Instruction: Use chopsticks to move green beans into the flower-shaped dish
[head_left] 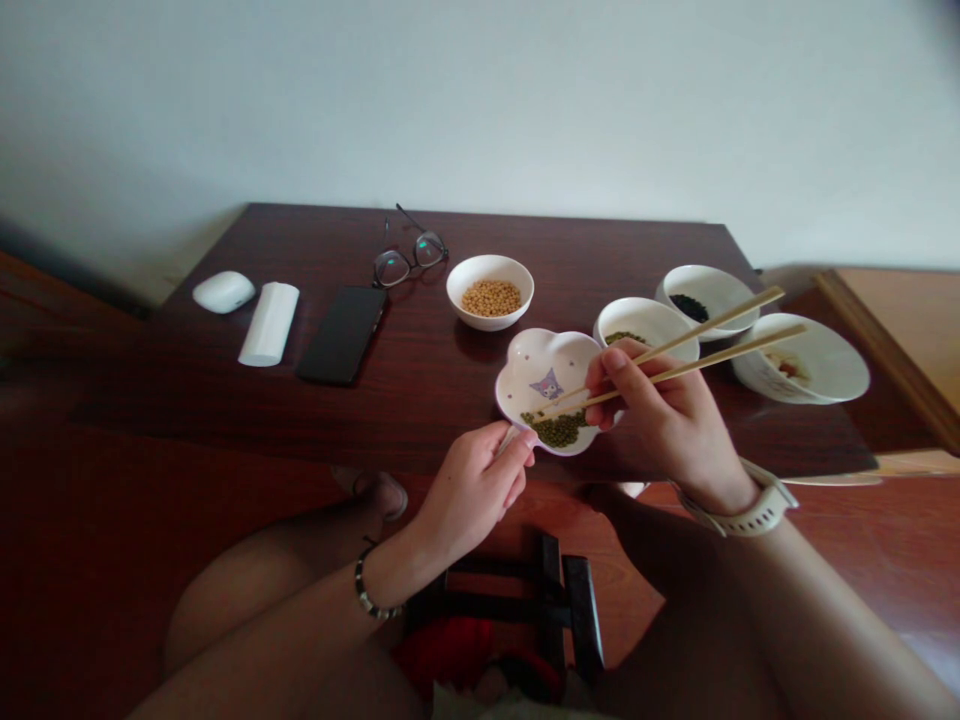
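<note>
My left hand (480, 475) pinches the near left edge of a flower-shaped white dish (517, 375) with a cartoon figure on it. Small green beans (559, 430) lie gathered at the dish's near side. In my right hand (660, 410) is a pair of wooden chopsticks (720, 352), their tips down among the beans. Whether a bean sits between the tips is too small to tell. Just behind my right hand stands a white bowl (667, 322) with more green beans, partly hidden by the fingers.
A bowl of yellow beans (491, 298) stands behind the dish. At the right are a bowl with dark contents (690, 305) and a larger white bowl (832, 365). Glasses (411, 262), a black phone (343, 335), a white cylinder (270, 325) and a white rounded object (223, 291) occupy the left.
</note>
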